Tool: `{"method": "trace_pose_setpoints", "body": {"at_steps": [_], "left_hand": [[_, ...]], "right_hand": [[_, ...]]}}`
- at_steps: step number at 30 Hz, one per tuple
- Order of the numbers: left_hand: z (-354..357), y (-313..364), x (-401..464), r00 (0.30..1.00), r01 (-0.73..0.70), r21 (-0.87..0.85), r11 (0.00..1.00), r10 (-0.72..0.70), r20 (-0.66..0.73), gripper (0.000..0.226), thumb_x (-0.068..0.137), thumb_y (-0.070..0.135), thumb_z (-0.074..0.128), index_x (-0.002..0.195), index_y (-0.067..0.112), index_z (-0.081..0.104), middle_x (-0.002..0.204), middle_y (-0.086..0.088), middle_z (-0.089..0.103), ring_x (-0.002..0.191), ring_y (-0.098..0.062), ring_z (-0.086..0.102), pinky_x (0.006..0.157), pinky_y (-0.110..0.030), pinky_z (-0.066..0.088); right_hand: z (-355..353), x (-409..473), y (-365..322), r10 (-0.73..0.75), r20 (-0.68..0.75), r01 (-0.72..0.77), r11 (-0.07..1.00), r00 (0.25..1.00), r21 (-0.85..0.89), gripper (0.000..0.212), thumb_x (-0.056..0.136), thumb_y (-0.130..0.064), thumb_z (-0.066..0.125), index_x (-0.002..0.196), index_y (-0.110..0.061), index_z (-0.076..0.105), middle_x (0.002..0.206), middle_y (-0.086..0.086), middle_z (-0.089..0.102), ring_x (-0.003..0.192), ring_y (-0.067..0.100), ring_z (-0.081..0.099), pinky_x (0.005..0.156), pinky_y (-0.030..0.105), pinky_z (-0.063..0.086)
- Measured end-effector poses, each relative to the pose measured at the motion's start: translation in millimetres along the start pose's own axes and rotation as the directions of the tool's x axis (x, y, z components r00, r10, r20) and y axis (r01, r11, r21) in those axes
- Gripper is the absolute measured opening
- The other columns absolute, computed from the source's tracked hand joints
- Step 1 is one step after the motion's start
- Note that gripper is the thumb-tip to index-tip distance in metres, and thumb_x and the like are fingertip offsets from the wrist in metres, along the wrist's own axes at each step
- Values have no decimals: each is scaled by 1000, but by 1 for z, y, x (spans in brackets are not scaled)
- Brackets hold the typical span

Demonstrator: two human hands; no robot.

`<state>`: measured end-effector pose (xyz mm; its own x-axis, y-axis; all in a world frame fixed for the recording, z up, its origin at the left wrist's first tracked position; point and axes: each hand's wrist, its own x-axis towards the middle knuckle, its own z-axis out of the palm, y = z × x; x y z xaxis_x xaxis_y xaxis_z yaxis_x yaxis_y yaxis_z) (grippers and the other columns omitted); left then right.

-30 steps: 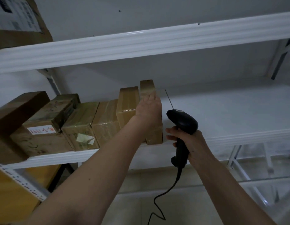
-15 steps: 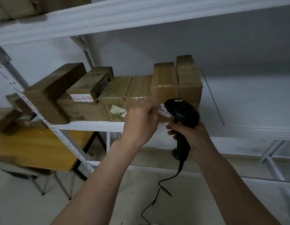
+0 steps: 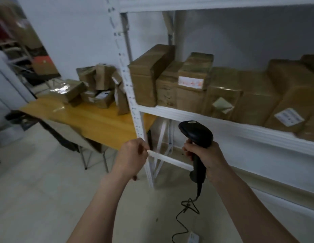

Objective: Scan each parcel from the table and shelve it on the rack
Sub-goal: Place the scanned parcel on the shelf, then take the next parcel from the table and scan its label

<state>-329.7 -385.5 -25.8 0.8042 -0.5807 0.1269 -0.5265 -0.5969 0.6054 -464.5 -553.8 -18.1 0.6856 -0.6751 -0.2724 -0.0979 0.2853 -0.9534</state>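
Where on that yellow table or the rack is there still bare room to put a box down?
The table has bare top in front of the parcel heap, toward its near edge. The rack shelf looks packed with boxes side by side from the white upright to the picture's right edge; only a narrow front lip shows bare.

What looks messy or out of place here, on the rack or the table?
The parcels on the table lie in a loose heap, some tilted against each other. On the rack, the leftmost box sits askew, angled against its neighbours. The scanner's cord is tangled.
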Motion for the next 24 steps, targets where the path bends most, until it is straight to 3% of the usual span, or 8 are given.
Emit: {"method": "trace_pose_setpoints", "body": {"at_steps": [6,11,16,19,24], "left_hand": [[-79,-104,-9,997,78,46,996,-77,-26,16,86,7,57,82,22,62,65,10,54,66,-16,54,64,-32,49],[-130,-174,-17,996,80,145,986,-73,-52,16,87,8,56,90,18,67,77,10,56,74,-12,54,67,-26,43],[-156,-223,-17,988,139,173,975,-125,-94,13,90,11,55,94,17,66,88,4,60,84,-18,59,71,-30,47],[-165,-242,-9,986,117,240,964,-83,-147,14,92,15,53,96,13,66,92,-3,63,84,-23,61,74,-40,51],[-177,-273,20,986,83,245,966,-44,-158,13,92,15,54,96,14,66,90,-1,61,81,-21,61,71,-41,51]], "right_hand": [[137,5,18,19,109,-17,1000,994,-20,10,79,4,71,75,-4,68,60,7,67,56,18,60,62,31,48],[223,1,37,49,156,-40,997,987,-62,9,81,2,70,76,-5,68,72,13,69,59,19,62,60,28,48],[282,3,44,70,202,-50,993,977,-107,10,81,3,69,76,-4,66,69,11,68,58,18,61,61,29,48],[310,13,46,65,220,-36,990,973,-134,9,82,2,68,76,-4,66,71,11,68,58,16,62,61,28,48],[353,42,52,78,237,-42,987,968,-153,9,82,-1,70,77,-7,67,73,9,69,64,17,62,64,28,50]]}}
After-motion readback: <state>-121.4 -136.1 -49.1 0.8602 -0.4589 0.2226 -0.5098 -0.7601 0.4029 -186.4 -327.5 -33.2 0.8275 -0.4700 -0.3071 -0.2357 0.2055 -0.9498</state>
